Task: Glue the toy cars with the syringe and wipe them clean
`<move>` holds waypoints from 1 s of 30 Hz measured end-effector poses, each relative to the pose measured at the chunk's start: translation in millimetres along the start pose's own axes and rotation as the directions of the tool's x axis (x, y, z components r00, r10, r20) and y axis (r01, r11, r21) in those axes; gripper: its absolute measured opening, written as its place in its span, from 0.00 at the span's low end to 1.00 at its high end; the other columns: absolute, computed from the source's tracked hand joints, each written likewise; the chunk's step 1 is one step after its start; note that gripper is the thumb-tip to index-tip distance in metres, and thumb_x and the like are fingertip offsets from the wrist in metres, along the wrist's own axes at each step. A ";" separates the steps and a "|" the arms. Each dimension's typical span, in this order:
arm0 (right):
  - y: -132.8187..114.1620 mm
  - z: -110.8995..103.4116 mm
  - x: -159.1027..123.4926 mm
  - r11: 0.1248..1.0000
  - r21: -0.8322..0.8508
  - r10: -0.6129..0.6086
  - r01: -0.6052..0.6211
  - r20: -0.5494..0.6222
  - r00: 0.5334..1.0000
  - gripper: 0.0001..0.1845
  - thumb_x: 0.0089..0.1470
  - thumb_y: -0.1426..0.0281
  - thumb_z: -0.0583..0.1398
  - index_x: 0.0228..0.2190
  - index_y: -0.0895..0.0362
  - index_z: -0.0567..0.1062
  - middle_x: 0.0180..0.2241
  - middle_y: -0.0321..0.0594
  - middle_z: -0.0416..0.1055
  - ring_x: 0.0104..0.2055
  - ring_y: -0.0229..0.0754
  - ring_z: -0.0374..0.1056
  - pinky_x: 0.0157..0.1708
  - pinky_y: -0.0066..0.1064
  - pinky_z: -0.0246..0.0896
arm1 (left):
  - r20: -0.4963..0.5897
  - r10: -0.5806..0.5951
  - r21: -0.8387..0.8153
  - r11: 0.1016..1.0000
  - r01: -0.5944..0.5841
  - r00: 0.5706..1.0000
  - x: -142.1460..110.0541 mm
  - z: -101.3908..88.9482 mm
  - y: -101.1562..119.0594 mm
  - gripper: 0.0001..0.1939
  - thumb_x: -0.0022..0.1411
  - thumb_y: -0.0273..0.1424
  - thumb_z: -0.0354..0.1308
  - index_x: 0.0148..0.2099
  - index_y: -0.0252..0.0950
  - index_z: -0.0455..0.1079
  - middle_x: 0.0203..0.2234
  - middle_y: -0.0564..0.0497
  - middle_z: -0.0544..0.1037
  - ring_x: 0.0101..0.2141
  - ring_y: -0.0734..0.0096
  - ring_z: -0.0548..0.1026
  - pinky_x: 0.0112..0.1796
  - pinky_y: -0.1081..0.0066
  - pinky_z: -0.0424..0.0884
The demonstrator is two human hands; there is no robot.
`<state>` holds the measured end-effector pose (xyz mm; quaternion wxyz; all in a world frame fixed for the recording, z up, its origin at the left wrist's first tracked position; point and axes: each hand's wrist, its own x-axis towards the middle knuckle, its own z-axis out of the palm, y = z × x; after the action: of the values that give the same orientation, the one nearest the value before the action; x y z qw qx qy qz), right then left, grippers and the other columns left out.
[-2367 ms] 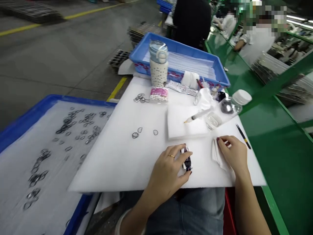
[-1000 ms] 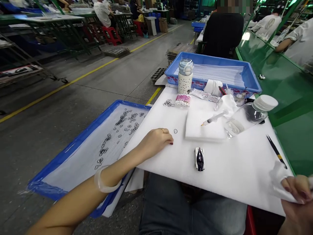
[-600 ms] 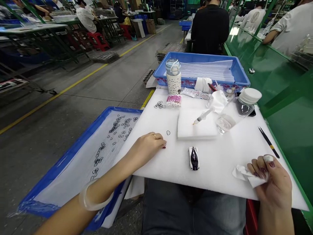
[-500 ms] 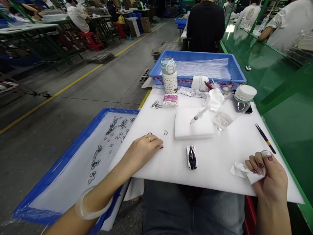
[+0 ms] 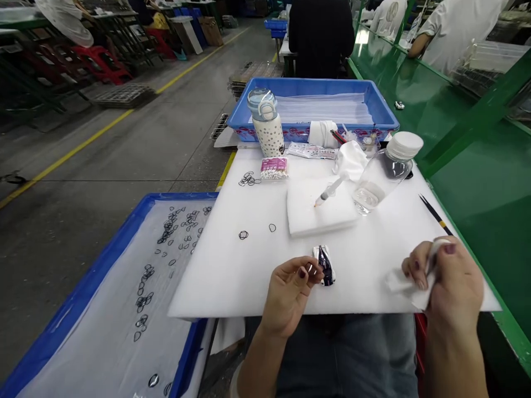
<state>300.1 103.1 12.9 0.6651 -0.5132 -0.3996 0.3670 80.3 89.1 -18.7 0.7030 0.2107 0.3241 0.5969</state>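
My left hand (image 5: 290,293) is over the front of the white foam board (image 5: 232,282), beside a small black-and-white toy car (image 5: 326,265). Its thumb and fingers are pinched together; what sits between them is too small to make out. Part of the car lies behind the fingertips. On the right, my right hand (image 5: 450,282) is closed round a crumpled white tissue (image 5: 400,281), slightly blurred. Thin black rings lie on the board: a small cluster (image 5: 243,235), a single ring (image 5: 272,227) and a pile (image 5: 249,178) farther back.
A syringe (image 5: 331,190) rests on a white foam pad (image 5: 298,213). Behind stand a clear bottle (image 5: 384,174), a dotted drinking bottle (image 5: 269,132), a cotton swab pack (image 5: 274,168) and a blue tray (image 5: 240,116). Tweezers (image 5: 433,213) lie right. A ring-filled tray (image 5: 124,235) stands left.
My left hand has moved right and toward me, from beside the rings to the toy car, uncovering the ring cluster. My right hand still grips the tissue, turned a little. The view has shifted.
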 end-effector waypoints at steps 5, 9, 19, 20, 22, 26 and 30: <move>9.6 39.2 -24.0 0.933 -0.245 -0.166 0.264 0.359 0.919 0.03 0.58 0.71 0.64 0.31 0.55 0.76 0.23 0.34 0.70 0.23 0.32 0.64 0.21 0.22 0.59 | -0.031 -0.006 -0.036 0.999 0.005 1.000 -0.3 -5.3 -0.1 0.15 0.45 0.41 0.77 0.32 0.38 0.82 0.25 0.49 0.81 0.28 0.75 0.78 0.33 0.77 0.79; 6.8 70.7 -34.3 0.790 -0.147 -0.423 0.595 0.571 0.703 0.08 0.59 0.78 0.60 0.39 0.57 0.78 0.33 0.40 0.73 0.30 0.34 0.70 0.27 0.24 0.67 | -0.034 0.006 -0.067 0.998 -0.008 0.999 -0.2 -5.2 -2.8 0.14 0.44 0.40 0.78 0.31 0.39 0.82 0.25 0.51 0.82 0.27 0.76 0.79 0.33 0.79 0.78; -16.7 67.1 -29.8 0.488 -0.269 -0.463 0.830 0.726 0.508 0.07 0.58 0.78 0.60 0.39 0.59 0.75 0.37 0.41 0.68 0.28 0.31 0.63 0.25 0.25 0.63 | -0.055 0.051 -0.090 0.994 -0.056 0.997 0.5 -2.6 -4.0 0.12 0.44 0.38 0.78 0.30 0.40 0.82 0.25 0.51 0.83 0.27 0.78 0.80 0.33 0.83 0.77; -18.5 65.5 -28.2 0.492 -0.286 -0.472 0.823 0.706 0.528 0.08 0.58 0.79 0.61 0.40 0.58 0.74 0.37 0.41 0.68 0.27 0.29 0.62 0.25 0.24 0.62 | -0.051 0.053 -0.085 0.995 -0.057 0.997 0.6 -2.5 -4.1 0.12 0.44 0.38 0.78 0.30 0.41 0.82 0.25 0.51 0.83 0.27 0.77 0.80 0.33 0.82 0.77; -18.8 66.7 -27.3 0.509 -0.286 -0.482 0.812 0.686 0.544 0.09 0.58 0.79 0.61 0.41 0.58 0.74 0.37 0.40 0.68 0.26 0.28 0.61 0.25 0.23 0.62 | -0.045 0.057 -0.071 0.996 -0.060 0.997 0.4 -2.6 -4.1 0.12 0.43 0.38 0.78 0.30 0.41 0.83 0.24 0.52 0.83 0.26 0.77 0.80 0.32 0.82 0.77; -13.6 76.4 -32.1 0.509 -0.246 -0.438 0.825 0.750 0.495 0.06 0.61 0.75 0.58 0.38 0.60 0.76 0.38 0.44 0.69 0.30 0.34 0.65 0.27 0.27 0.64 | -0.051 0.067 -0.026 0.997 -0.068 0.996 -1.5 -3.3 -3.9 0.10 0.46 0.34 0.78 0.32 0.41 0.83 0.25 0.52 0.83 0.26 0.78 0.79 0.31 0.83 0.76; -20.2 70.6 -31.6 0.446 -0.277 -0.370 0.851 0.809 0.457 0.07 0.61 0.73 0.58 0.34 0.61 0.76 0.38 0.47 0.70 0.30 0.36 0.65 0.24 0.29 0.62 | -0.049 0.107 0.020 0.994 -0.106 0.993 -1.4 -3.0 -5.0 0.10 0.47 0.37 0.77 0.32 0.41 0.83 0.26 0.51 0.84 0.26 0.77 0.80 0.31 0.83 0.77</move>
<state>224.6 98.1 38.6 0.3447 -0.3500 -0.8689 0.0604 81.6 86.5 -23.9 0.6602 0.2188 0.3349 0.6357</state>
